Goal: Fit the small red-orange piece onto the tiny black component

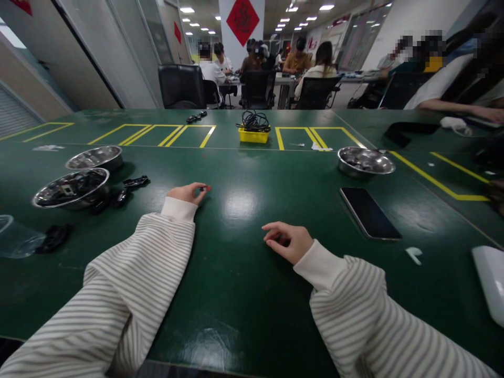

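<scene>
While our left hand [189, 192] pinches a small black part [203, 188] right of the bowls [71, 187], our right hand [286, 241] rests loosely curled, empty, left of the phone [369, 212].

We're on a factory-style assembly floor here, a shared workroom. Long green worktable [244, 210] up front, marked off with yellow tape boxes [157, 134], and steel bowls [71, 187] of small black parts sit on it. A yellow bin [254, 136] holds coiled cables. Further back, seated workers [299, 60] crowd more tables in office chairs [181, 85] under rows of ceiling lights [187, 10]. Red diamond banner [243, 20] on the pillar.
</scene>
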Tool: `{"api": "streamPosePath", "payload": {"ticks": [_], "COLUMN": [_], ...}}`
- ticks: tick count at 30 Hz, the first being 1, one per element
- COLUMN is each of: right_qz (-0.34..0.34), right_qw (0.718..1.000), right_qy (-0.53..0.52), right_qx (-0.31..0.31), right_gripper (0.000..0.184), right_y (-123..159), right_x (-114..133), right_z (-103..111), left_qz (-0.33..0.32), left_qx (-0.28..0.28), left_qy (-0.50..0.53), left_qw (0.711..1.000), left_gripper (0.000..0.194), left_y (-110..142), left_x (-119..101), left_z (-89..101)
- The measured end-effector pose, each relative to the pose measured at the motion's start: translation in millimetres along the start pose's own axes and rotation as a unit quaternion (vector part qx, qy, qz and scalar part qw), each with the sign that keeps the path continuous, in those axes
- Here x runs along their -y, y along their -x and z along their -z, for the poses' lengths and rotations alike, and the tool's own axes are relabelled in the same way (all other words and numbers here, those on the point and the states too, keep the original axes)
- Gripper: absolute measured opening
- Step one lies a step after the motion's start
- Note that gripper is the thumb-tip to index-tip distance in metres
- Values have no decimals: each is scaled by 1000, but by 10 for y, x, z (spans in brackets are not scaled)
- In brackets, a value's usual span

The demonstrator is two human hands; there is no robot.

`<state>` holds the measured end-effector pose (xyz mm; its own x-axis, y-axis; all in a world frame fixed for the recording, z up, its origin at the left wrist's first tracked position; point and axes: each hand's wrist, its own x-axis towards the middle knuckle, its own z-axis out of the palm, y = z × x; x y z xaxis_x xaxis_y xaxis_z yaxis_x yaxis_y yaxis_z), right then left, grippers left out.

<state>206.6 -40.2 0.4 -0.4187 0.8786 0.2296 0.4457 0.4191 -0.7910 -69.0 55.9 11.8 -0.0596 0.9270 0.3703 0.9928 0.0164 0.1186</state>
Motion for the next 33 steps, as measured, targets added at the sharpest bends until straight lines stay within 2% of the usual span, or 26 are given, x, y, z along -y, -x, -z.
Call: {"api": "streamPosePath", "payload": {"ticks": [3,6,9,12,14,17,20,23,25,27,30,32,33], "right_qz": [12,25,36,41,45,49,53,56,57,57,58,55,54], "right_qw": [1000,1000,999,998,998,997,996,996,996,996,996,996,996], "right_qy": [6,10,19,37,49,62,70,73,74,72,68,67,67], "right_qx": [5,5,-1,1,2,1,-3,-3,0,5,6,7,8], "right_gripper": [23,22,20,18,17,17,17,16,16,16,15,15,15], "right_y": [2,7,9,7,4,-1,-6,-10,-10,-8,-4,-2,-2], "right_x": [-4,-1,9,17,20,22,24,27,29,30,32,34,35], "right_z": [-3,-2,3,7,7,3,-2,-1,3,8,14,15,13], "left_qz": [26,26,23,21,-30,-153,-237,-244,-221,-162,-24,23,26], "left_qx": [77,114,104,73,75,121,181,202,185,133,17,-11,-31], "left_qy": [-91,-130,-127,-51,48,171,194,184,184,165,95,79,84], "left_qw": [992,985,986,996,996,966,935,931,940,964,995,997,996], "left_gripper": [31,34,35,36,36,37,32,34,44,51,49,50,52], "left_y": [-76,-88,-65,26,148,406,643,715,627,438,64,-154,-236], "left_x": [111,119,82,-29,-175,-480,-761,-872,-817,-664,-303,-47,65], "left_z": [78,141,156,113,63,5,7,32,24,-19,-137,-231,-275]}}
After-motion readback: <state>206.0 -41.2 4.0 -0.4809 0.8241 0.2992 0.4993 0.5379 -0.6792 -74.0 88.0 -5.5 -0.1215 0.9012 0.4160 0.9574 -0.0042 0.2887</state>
